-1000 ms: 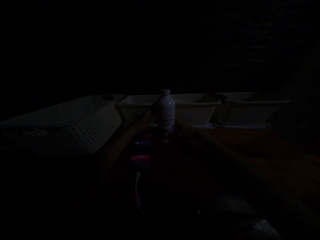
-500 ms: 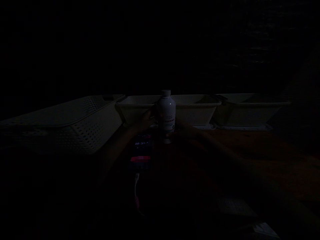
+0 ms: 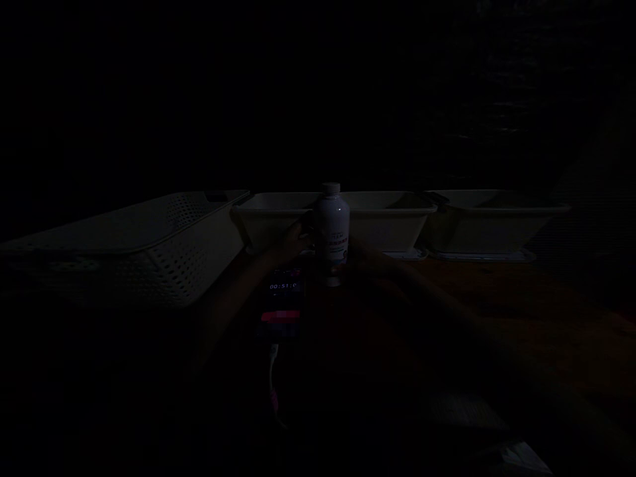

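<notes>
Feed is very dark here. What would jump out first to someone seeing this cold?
The white bottle standing upright at centre, with the left hand and right hand at its sides. Just nearer, a lit phone screen shows a timer; pale bins line the back.

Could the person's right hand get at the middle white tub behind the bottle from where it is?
Probably yes: the right hand sits beside the bottle, just before the middle tub, with nothing visible between, though the scene is very dark.
</notes>
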Demonstrator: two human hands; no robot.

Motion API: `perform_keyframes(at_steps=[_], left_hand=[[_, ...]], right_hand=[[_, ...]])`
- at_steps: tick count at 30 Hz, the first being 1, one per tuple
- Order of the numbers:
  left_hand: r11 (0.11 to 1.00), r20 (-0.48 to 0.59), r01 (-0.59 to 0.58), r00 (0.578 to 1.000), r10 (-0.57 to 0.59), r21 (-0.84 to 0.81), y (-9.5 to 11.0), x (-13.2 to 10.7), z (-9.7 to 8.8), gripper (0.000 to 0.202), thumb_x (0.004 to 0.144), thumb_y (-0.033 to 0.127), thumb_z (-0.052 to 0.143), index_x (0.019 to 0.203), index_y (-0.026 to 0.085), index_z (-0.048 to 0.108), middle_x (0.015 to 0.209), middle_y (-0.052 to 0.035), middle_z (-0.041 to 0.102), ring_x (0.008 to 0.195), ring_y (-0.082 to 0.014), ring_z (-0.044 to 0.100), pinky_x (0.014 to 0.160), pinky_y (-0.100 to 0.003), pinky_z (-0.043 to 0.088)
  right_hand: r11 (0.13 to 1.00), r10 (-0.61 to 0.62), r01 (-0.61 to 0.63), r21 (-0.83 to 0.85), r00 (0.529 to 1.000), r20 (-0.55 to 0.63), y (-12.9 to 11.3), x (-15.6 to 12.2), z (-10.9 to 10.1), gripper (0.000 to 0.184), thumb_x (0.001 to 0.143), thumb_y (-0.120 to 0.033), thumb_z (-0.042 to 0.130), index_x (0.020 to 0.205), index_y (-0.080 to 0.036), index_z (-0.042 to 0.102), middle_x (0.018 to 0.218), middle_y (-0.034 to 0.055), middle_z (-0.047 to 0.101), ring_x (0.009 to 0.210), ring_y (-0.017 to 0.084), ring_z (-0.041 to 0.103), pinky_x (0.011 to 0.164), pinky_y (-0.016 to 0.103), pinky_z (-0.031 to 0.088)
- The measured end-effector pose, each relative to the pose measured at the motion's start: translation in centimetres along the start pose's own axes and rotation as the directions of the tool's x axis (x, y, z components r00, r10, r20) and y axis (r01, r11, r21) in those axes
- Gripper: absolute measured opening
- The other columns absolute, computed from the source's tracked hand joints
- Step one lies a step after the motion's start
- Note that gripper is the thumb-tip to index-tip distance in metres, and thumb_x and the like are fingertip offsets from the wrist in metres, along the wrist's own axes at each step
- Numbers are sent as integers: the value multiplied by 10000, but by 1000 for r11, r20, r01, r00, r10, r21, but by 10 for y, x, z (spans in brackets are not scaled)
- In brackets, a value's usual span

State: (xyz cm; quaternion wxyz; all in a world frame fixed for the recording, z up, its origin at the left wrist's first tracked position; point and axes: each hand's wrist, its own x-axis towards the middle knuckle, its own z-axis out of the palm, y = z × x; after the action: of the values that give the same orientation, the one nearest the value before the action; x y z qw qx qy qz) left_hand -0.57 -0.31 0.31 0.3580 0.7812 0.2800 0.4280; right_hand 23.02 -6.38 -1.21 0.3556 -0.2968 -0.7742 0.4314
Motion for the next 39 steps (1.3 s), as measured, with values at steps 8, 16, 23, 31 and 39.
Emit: perform_keyframes(at_steps=[8, 16, 23, 31, 39], left_hand=[[1000, 14, 9, 1000, -9, -17, 0, -1, 1, 703, 794, 657, 758, 1320, 213, 615, 1314, -133, 693, 1293, -331, 603, 1073, -480, 497], [1000, 9, 11, 1000, -11, -24, 2, 0, 2, 733, 773, 654, 776, 1351, 233, 611, 1337, -128, 701, 1291, -339, 619, 1076, -487, 517], [1000, 18, 7, 1000, -7, -9, 2, -1, 1, 741, 783, 655, 763, 1364, 225, 600, 1338, -119, 699, 1304, -324, 611, 1093, -489, 507], [999, 35, -14, 999, 13, 38, 0, 0, -5, 697, 836, 624, 738, 1386, 224, 585, 1408, -140, 667, 1332, -333, 609, 1101, -479, 510], [997, 16, 20, 1000, -21, 74, 3, -1, -3, 667, 833, 720, 684, 1261, 210, 639, 1288, -135, 719, 1204, -314, 662, 1023, -466, 543]], right_hand=[[999, 12, -12, 35, 1000, -8, 3, 1, -1, 833, 679, -313, 938, 1392, -158, 537, 1421, 190, 672, 1325, 369, 663, 1181, 636, 475], [1000, -22, 21, 21, 999, 35, 3, 1, -4, 765, 720, -333, 916, 1383, -173, 570, 1420, 167, 681, 1330, 350, 663, 1195, 609, 471], [1000, 0, -2, 23, 998, 56, 0, -2, -5, 708, 748, -340, 894, 1361, -184, 575, 1422, 142, 691, 1329, 336, 669, 1199, 600, 470], [1000, 4, -6, 20, 998, 64, 7, 1, -9, 774, 734, -374, 912, 1397, -167, 568, 1472, 173, 647, 1361, 353, 640, 1195, 591, 482], [984, 7, -6, -181, 1000, 2, 6, -3, -21, 677, 768, -384, 903, 1365, -193, 645, 1430, 141, 685, 1331, 352, 653, 1201, 614, 467]])
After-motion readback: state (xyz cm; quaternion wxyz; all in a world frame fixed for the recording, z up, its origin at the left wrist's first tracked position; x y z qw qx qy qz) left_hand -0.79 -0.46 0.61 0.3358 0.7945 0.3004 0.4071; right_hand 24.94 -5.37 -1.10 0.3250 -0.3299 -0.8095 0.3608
